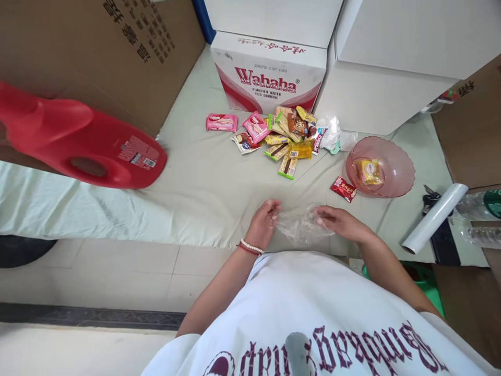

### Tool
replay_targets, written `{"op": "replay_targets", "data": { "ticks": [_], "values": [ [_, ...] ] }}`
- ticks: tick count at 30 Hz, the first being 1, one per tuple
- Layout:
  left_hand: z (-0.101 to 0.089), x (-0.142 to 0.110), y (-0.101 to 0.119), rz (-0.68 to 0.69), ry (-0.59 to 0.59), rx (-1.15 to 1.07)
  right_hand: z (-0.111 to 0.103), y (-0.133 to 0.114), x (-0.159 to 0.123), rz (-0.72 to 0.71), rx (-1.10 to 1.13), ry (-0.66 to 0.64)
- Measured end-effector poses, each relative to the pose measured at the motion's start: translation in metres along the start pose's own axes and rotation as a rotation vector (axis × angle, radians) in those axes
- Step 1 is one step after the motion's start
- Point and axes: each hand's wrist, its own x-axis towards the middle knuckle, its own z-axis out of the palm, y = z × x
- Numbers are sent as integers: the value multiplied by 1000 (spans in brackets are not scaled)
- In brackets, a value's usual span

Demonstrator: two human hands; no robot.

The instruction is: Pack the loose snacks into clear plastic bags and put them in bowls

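Observation:
Between my two hands a clear plastic bag [300, 225] is stretched low over the table's front edge. My left hand [264, 222], with a beaded bracelet at the wrist, is closed on the bag's left side. On its other side, the fingers of my right hand [336, 221] pinch the thin film. Beyond my hands lies a pile of wrapped snacks [287, 136] in pink, green, yellow and brown packets. A red snack packet [343, 189] rests just left of a pink translucent bowl [401, 175], which holds a yellow packet [370, 171].
A Wahaha water carton [270, 78] and white boxes [387, 73] stand behind the snacks. At left, a red detergent jug [105, 141] lies before a brown carton [97, 57]. A white roll [434, 219], a black phone-like object [444, 243], keys and plastic bottles [475, 206] are at right.

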Motion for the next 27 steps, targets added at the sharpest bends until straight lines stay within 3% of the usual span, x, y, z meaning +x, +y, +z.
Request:
{"op": "replay_targets", "data": {
  "ticks": [4,6,8,11,14,17,20,24,27],
  "values": [
    [-2,-1,-11,127,64,524,18,-7,35,145,218,68],
    [-4,-3,-16,206,52,839,23,-9,42,232,307,76],
    [-4,-5,-20,247,28,986,27,-8,44,243,284,59],
    [-1,-6,-20,298,35,921,32,-4,44,84,124,44],
    [-4,-2,-14,364,166,742,34,1,46,-25,175,85],
    [-17,9,-5,441,337,599,27,3,52,-53,350,267],
    [-36,23,5,494,411,506,20,6,62,-63,411,437],
    [-56,42,15,439,430,628,11,14,80,-54,319,554],
    [-60,49,19,377,405,825,-1,16,89,-62,54,572]
  ]
}}
